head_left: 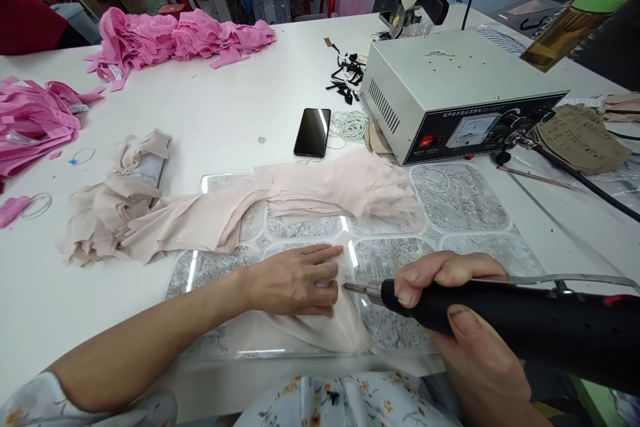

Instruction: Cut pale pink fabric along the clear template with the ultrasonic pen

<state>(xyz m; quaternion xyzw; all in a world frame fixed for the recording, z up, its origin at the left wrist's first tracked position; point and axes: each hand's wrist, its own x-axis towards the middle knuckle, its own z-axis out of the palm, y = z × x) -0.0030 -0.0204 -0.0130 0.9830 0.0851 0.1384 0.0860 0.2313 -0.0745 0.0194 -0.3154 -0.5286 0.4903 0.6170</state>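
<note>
My left hand (300, 280) lies on a pale beige piece of fabric (345, 330), its fingers stretched out and pressing the cloth against a clear-covered, grey-patterned mat (387, 267). My right hand (465, 300) is wrapped around a black handheld power tool (530, 327) with a thin metal tip. That tip points left and sits at the fabric's right edge, close to my left fingertips; whether it touches the cloth I cannot tell. Beyond my hands, a layered pile of the same beige fabric (330, 187) stretches across the mat's far side.
A control box (465, 93) with a dial stands at the back right, a black cable (590, 180) plugged into its front. A phone (313, 132) lies beside coiled white cord (349, 127). Pink fabric heaps (175, 40) sit at the back left. A tilted bottle (575, 30) is at the far right.
</note>
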